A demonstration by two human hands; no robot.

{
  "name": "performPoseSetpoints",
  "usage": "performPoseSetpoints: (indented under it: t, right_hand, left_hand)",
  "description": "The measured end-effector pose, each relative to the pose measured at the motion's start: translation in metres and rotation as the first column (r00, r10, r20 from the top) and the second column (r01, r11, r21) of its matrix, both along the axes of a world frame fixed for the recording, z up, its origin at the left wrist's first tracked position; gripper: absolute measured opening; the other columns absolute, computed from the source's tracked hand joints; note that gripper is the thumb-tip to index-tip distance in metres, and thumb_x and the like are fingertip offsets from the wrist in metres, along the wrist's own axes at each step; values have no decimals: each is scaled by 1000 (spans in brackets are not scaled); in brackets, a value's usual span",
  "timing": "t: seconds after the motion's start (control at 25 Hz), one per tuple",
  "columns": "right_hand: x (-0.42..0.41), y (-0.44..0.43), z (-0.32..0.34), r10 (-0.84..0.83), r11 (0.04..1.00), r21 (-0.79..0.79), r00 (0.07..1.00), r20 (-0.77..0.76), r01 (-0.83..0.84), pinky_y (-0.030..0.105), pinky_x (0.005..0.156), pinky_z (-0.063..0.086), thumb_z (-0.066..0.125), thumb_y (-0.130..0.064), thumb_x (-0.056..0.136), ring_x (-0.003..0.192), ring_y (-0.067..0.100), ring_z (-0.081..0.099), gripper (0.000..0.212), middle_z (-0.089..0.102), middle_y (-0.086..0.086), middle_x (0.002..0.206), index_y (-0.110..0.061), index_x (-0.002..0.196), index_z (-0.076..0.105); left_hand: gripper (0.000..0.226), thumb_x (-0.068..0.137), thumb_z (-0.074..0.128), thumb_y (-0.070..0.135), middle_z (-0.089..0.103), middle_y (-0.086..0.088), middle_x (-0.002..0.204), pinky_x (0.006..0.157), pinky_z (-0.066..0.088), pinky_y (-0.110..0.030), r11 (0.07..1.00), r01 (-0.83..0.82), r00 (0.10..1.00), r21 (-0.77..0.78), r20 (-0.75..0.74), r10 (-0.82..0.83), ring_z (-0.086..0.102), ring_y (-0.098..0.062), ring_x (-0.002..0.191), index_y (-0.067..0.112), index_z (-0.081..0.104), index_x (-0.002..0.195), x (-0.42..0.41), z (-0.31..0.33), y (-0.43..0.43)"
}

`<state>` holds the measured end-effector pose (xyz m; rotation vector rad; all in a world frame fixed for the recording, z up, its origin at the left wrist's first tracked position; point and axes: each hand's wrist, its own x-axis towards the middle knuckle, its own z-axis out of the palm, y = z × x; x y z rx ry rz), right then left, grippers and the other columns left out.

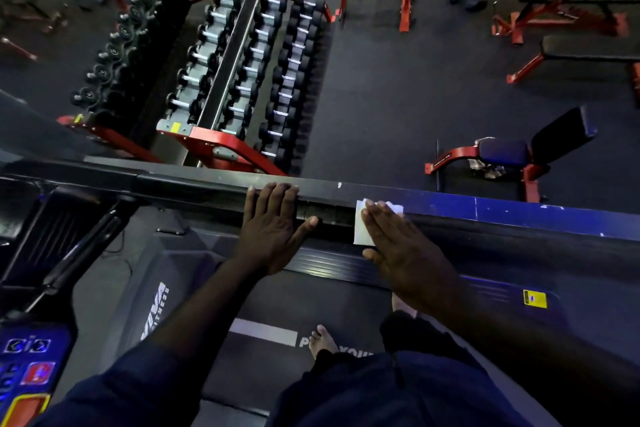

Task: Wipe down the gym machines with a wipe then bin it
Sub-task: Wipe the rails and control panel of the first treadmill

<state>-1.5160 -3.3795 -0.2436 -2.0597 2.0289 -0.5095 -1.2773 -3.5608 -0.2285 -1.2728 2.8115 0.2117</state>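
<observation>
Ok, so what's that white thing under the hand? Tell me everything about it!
It is the wipe, a small, thin white sheet that looks like paper or soft cloth. It lies draped over the dark rail of the machine. The right hand presses flat on it with straight fingers, so only its left edge and top corners peek out. The top looks folded or layered. The left hand rests on the rail beside it, not touching it.
</observation>
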Motion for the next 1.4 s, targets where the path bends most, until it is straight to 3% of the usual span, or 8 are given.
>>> performPoseSetpoints:
  t: [0.16, 0.4, 0.56, 0.76, 0.92, 1.04, 1.2, 1.4]
  right_hand:
    - [-19, -27, 0, -44, 997, -51, 940, 339, 65, 34, 119, 38, 50, -33, 105, 136, 22, 57, 48, 59, 7, 148, -11, 146, 58]
    - [-47, -59, -6, -204, 926, 363, 675, 709, -101, 25, 114, 42, 53, -41, 105, 126, -1, 60, 38, 66, -12, 139, -31, 139, 66]
    - [-62, -97, -17, -238, 782, 543, 658, 714, -305, 33, 117, 40, 39, -69, 90, 131, 5, 57, 57, 65, -12, 140, -45, 136, 62]
    - [-69, -100, -26, -268, 739, 504, 491, 829, -447, 22, 122, 29, 49, -37, 109, 139, -5, 46, 39, 55, -18, 147, -26, 145, 59]
    - [-59, -126, -27, -223, 637, 598, 625, 748, -487, 17, 116, 28, 44, -42, 109, 141, -2, 43, 40, 51, -21, 149, -34, 146, 58]
    - [-63, -121, -31, -289, 602, 523, 446, 847, -604, 23, 123, 25, 47, -42, 105, 147, -1, 38, 51, 45, -16, 157, -26, 153, 49]
    - [-55, -138, -21, -254, 573, 598, 572, 780, -561, 32, 128, 22, 41, -39, 111, 145, -2, 38, 45, 45, -16, 157, -25, 153, 49]
    - [-53, -148, -5, -184, 513, 585, 584, 790, -629, 11, 120, 19, 34, -23, 114, 149, -2, 26, 47, 28, -12, 163, -13, 160, 30]
  left_hand:
    - [86, 100, 14, 77, 40, -4, 161, 129, 0, -51, 997, -73, 997, -8, -41, 72, 23, -27, 156, 18, 41, 156, -9, -2, 7]
    - [82, 100, 25, 75, 41, -1, 162, 129, 6, -53, 990, -137, 989, -28, -66, 135, 22, -24, 158, 18, 44, 156, -16, 0, 11]
    - [84, 100, 25, 77, 37, 1, 165, 129, 7, -56, 985, -171, 984, 4, -54, 171, 15, -21, 160, 19, 41, 158, -21, 3, 13]
    - [87, 99, 25, 79, 36, -1, 165, 129, 7, -55, 978, -208, 978, 22, -26, 208, 13, -22, 160, 19, 37, 160, -23, 9, 14]
    - [89, 98, 24, 81, 37, -1, 165, 129, 7, -55, 977, -208, 978, 36, -4, 209, 14, -22, 161, 19, 38, 160, -24, 10, 13]
    - [88, 98, 26, 81, 38, 0, 164, 129, 6, -54, 977, -210, 977, 47, -14, 211, 15, -22, 160, 20, 38, 160, -22, 11, 13]
    - [86, 98, 30, 80, 38, 1, 163, 129, 6, -55, 977, -204, 978, 59, -31, 206, 16, -21, 160, 21, 37, 160, -20, 9, 13]
    - [84, 99, 31, 79, 39, 2, 162, 130, 2, -47, 987, -150, 987, 49, -43, 152, 21, -20, 159, 23, 36, 161, -12, 10, 9]
